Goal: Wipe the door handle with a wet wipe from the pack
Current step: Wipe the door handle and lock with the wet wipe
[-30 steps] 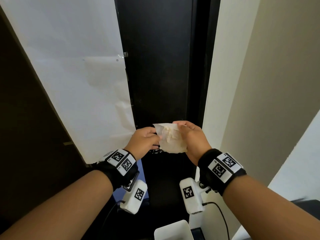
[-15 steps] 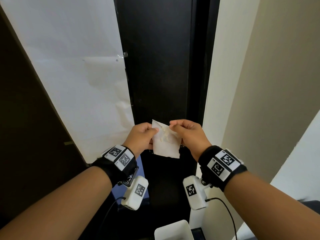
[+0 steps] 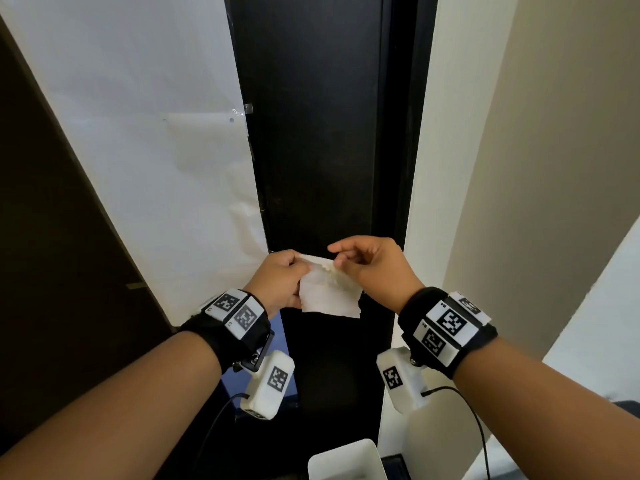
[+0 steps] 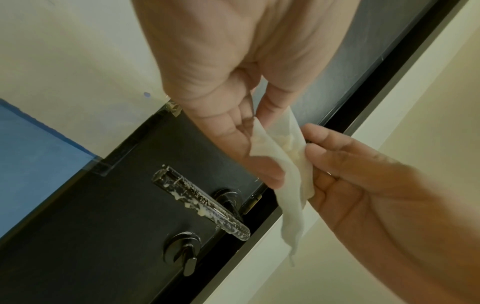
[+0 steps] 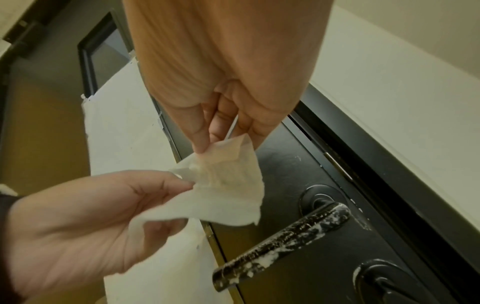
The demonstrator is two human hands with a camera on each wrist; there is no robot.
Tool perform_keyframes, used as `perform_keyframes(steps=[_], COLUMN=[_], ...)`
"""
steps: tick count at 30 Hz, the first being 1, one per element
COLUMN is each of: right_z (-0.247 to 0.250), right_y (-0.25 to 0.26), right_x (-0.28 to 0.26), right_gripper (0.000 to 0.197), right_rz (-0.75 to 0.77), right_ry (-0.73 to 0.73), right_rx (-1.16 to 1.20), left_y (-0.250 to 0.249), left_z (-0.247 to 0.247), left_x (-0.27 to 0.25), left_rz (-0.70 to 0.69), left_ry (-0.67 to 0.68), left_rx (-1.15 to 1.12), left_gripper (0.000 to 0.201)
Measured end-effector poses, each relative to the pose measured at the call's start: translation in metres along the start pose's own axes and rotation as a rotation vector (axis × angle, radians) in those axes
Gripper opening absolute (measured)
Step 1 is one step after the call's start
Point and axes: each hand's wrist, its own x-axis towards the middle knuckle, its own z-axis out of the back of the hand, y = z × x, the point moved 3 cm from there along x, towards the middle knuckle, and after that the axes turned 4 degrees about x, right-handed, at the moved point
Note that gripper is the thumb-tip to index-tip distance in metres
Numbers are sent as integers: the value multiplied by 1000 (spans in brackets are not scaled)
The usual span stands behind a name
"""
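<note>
White wipe, two hands

Both our forearms reach forward and angle in toward each other, bare up to the black wrist straps. Our left hand is curled, thumb and fingers pinching the left edge of the wet wipe. Our right hand sits just beside it, a touch higher, knuckles up; its thumb and first fingers nip the wipe's top corner while the other fingers stay loosely bent. The two hands are close together at the same height, nearly touching, the wipe stretched between them and its lower part hanging free below.
</note>
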Motion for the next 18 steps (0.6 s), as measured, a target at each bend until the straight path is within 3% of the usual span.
perform_keyframes(steps=[18], right_z=[-9], right_y=[-7], right_x=[-35], right_gripper=[35], right_rz=[347], right_ry=[-22], right_rx=[-156], left_y=[-5], left_z=[3], left_x=[-6], left_rz=[-5], left_ry=[64], left_rx=[-78], left_gripper=[28])
